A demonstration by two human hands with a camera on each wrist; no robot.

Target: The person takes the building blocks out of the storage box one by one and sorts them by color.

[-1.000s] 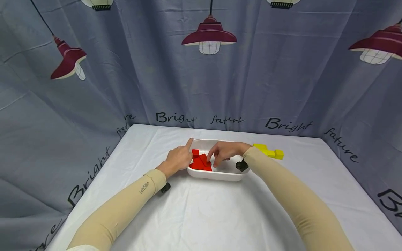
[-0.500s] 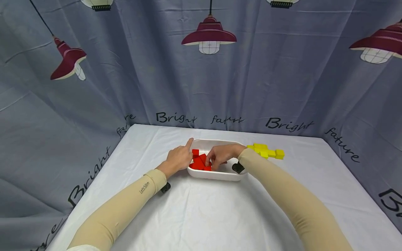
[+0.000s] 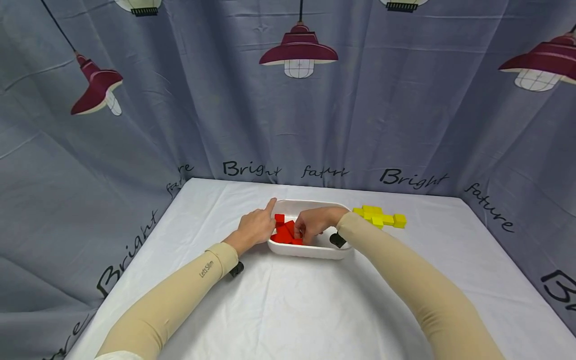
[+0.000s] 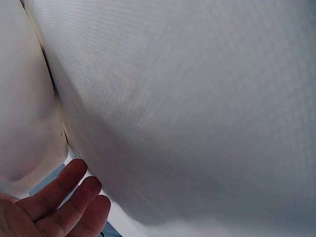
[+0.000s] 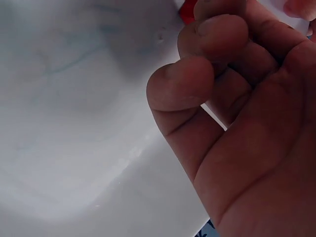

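Note:
A white tray (image 3: pixel 310 254) stands on the table with several red blocks (image 3: pixel 282 235) gathered at its left end. At that end my left hand (image 3: pixel 256 226) rests against the rim, its index finger straight along it. The left wrist view shows three fingers (image 4: pixel 74 197) nearly straight beside the tray's outer wall (image 4: pixel 29 98). Inside the tray, my right hand (image 3: pixel 315 222) reaches down with curled fingers and pinches at a red block (image 3: pixel 297 241). Seen from the right wrist, the curled fingers (image 5: pixel 182 86) hide most of that block; a red corner (image 5: pixel 187 11) shows behind them.
Several yellow blocks (image 3: pixel 373 214) lie in a cluster on the white tablecloth (image 3: pixel 288 310), just beyond the tray's right end and partly behind the right sleeve (image 3: pixel 405 270). A grey curtain (image 3: pixel 288 125) hangs along the table's back edge.
My right hand has moved left and lower into the tray, and its fingers have drawn together at the red blocks. More yellow blocks show past the sleeve. My left hand has stayed put.

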